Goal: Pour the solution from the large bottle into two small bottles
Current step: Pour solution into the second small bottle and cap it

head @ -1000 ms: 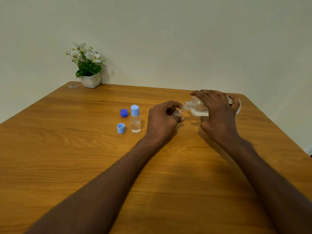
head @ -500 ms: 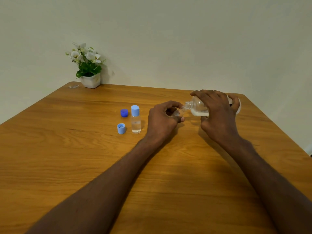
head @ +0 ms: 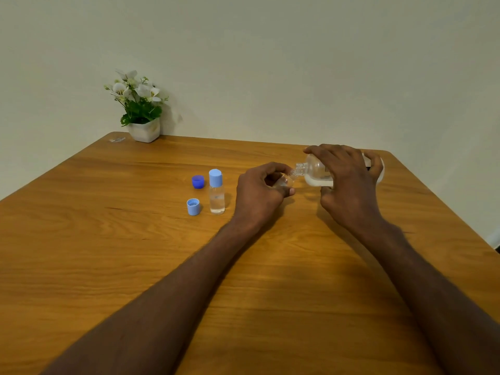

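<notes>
**Second small bottle filling, mouth to mouth**

Your right hand [head: 349, 185] is clamping over the large bottle [head: 315, 171], tipping it almost flat, its long axis running toward the table's left edge and its neck pointing at your other hand. Your left hand [head: 261, 194] is curling tight round the open small bottle [head: 284, 182], holding it just under that neck, near the table's far edge. The two mouths are meeting, or nearly; whether liquid is running, you can't tell from here. That alignment is what matters: I'd judge any drift spills solution onto the table [head: 108, 239]. Further left, the capped small bottle [head: 216, 196] is standing upright with clear liquid inside, so one looks done. Beside it the light blue cap [head: 193, 207] and dark blue cap [head: 198, 181] are waiting.
</notes>
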